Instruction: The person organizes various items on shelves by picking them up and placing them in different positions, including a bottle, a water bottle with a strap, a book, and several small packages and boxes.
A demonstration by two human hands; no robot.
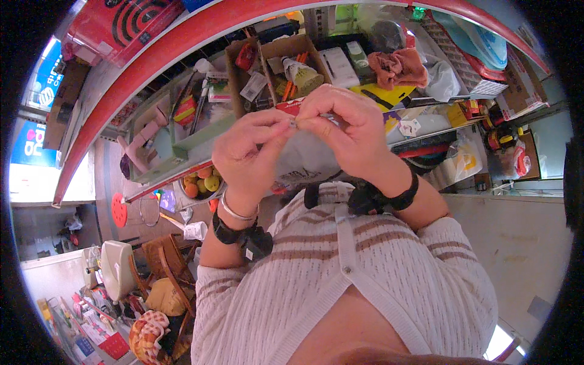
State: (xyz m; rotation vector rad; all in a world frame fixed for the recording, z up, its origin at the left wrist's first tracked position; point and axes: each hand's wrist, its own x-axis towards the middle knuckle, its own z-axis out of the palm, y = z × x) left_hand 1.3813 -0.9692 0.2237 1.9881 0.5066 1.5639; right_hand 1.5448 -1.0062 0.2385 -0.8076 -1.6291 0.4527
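Note:
Both hands are raised in front of the shelf, their fingertips meeting at a tiny silvery object [293, 123] too small to name. My left hand [251, 148] pinches it from the left between thumb and forefinger. From the right, my right hand [349, 130] grips it the same way, its other fingers curled. Behind the hands, a shuttlecock [303, 75] and orange sticks lie in a cardboard box [268, 45]. Below the fingertips is a grey bag or cloth [305, 157] with dark print, partly hidden by the hands.
A green tray [182, 148] with odds and ends stands at the left. A bowl of fruit [202, 182] sits lower. A reddish-brown cloth [397, 68] lies on the shelf at the right. The red shelf edge [219, 23] curves overhead. A wooden chair [166, 260] stands lower left.

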